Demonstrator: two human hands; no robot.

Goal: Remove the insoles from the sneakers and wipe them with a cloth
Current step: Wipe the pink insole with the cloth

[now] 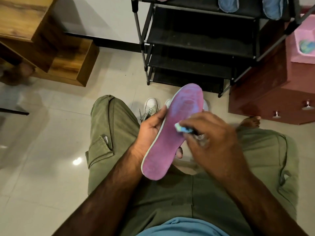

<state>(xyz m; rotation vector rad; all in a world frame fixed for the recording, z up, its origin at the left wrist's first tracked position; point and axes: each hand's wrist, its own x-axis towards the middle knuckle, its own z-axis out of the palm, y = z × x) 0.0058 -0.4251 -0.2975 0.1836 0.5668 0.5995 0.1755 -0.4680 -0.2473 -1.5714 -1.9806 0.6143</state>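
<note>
While the person sits with legs spread on the tiled floor, the purple insole (172,132) is held above the lap. Its toe end points away from the body, and it is clear of the white sneaker (150,106) on the floor beyond. A second sneaker is mostly hidden behind the insole.

The left hand (151,128) grips the insole along its left edge, thumb on the upper face and fingers curled underneath. The right hand (211,133) pinches a small blue-green cloth (183,128) and presses it onto the upper face at about mid-length. The two hands are close together but meet only through the insole.

Recommended practice for this step:
1. Keep the left fingers behind the area being wiped so the insole does not flex.
2. Stroke along the length, covering heel, middle and toe.
3. Refold the cloth when a face looks soiled.

The toe half looks paler. Whether that is wear or damp cannot be told.

Containers:
- The black shoe rack (196,48) carries two blue insoles (225,4) on its top shelf, plus the edge of a pink one.
- The pink tub (305,23) stands on the maroon cabinet (265,92) and holds a balled blue-green item (306,46), probably another cloth.
</note>
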